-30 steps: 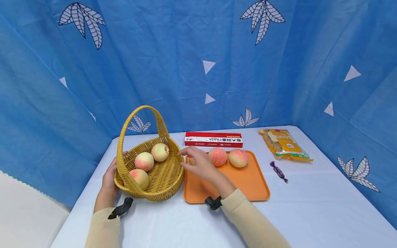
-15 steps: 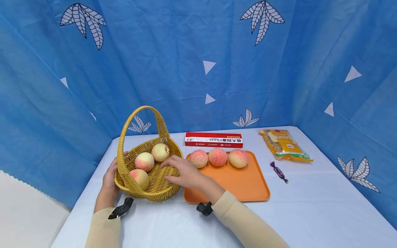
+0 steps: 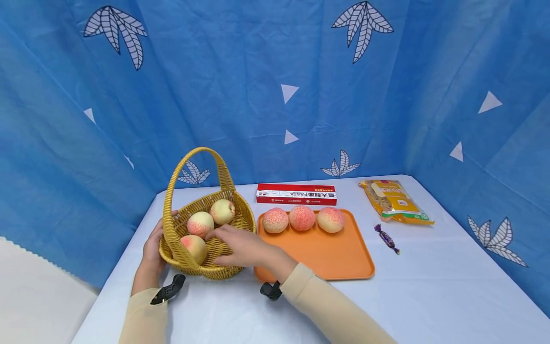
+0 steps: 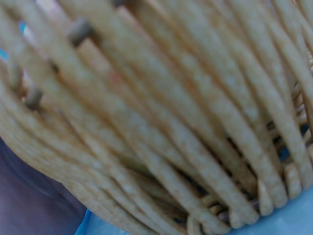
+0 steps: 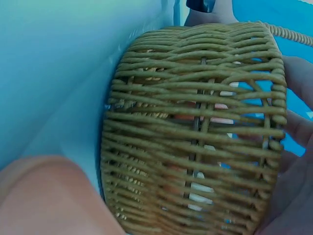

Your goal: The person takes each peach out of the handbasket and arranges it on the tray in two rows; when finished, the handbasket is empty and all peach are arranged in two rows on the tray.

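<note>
A yellow wicker basket (image 3: 247, 215) with a tall handle stands on the left of the table, three pale pink-and-yellow peaches (image 3: 200, 224) inside. My left hand (image 3: 152, 248) holds its left side, fingertips at the rim; the left wrist view is filled by the woven wall (image 4: 161, 122). Over the basket's right side reaches my right hand (image 3: 242, 246), fingers loosely bent and thumb apart, its fingertips beside the middle peach. Contact there cannot be told. From the right wrist, the basket's outer wall (image 5: 195, 127) shows, with fingers (image 5: 298, 78) past the rim.
Right of the basket lies an orange tray (image 3: 318, 258) with three peaches (image 3: 302, 218) along its far edge. Behind it is a red pasta box (image 3: 296, 194). A yellow pasta bag (image 3: 393, 200) and a purple wrapped candy (image 3: 386, 239) lie farther right.
My right hand has moved left from above the tray's left edge into the basket, uncovering the leftmost tray peach. The left hand and basket have stayed in place.
</note>
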{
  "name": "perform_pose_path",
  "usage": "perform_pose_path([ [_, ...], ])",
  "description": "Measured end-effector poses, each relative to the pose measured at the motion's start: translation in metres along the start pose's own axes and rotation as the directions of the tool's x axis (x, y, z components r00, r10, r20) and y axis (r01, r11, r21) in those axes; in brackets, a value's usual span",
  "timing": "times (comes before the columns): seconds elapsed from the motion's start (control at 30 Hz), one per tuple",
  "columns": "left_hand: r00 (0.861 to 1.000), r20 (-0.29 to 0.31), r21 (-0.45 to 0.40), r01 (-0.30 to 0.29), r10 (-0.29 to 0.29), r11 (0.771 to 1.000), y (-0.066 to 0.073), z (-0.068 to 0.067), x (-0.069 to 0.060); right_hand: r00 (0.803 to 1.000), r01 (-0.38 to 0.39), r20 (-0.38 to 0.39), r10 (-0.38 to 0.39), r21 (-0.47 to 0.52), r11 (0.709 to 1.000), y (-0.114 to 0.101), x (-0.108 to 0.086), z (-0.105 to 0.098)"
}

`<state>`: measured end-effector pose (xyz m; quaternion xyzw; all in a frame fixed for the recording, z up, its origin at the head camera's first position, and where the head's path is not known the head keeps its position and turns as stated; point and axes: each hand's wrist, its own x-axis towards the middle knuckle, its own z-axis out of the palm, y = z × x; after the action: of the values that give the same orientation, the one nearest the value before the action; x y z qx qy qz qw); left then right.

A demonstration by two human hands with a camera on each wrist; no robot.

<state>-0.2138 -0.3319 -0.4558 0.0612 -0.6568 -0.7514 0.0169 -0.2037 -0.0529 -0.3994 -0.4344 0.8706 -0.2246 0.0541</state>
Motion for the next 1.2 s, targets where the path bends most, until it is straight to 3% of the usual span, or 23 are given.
perform_pose_path([
  [0.27, 1.0, 0.0, 0.0, -0.002, 0.002, 1.0, -0.001, -0.002, 0.003, 0.997, -0.038, 0.07, 0.045, -0.093, 0.995, -0.008, 0.013, 0.008],
  [0.43, 1.0, 0.012, -0.022, -0.017, 0.017, 1.0, -0.001, -0.003, 0.002, 0.991, -0.085, 0.094, 0.091, -0.068, 0.994, -0.009, 0.02, 0.008],
  [0.9, 0.999, 0.028, -0.01, -0.026, 0.026, 1.0, 0.0, -0.002, 0.0, 0.985, -0.042, 0.165, 0.041, 0.003, 0.999, -0.01, 0.039, 0.016],
  [1.2, 0.999, 0.03, -0.039, -0.02, 0.022, 0.999, 0.0, -0.003, 0.003, 0.991, -0.037, 0.132, 0.029, 0.059, 0.998, -0.011, 0.043, 0.017],
])
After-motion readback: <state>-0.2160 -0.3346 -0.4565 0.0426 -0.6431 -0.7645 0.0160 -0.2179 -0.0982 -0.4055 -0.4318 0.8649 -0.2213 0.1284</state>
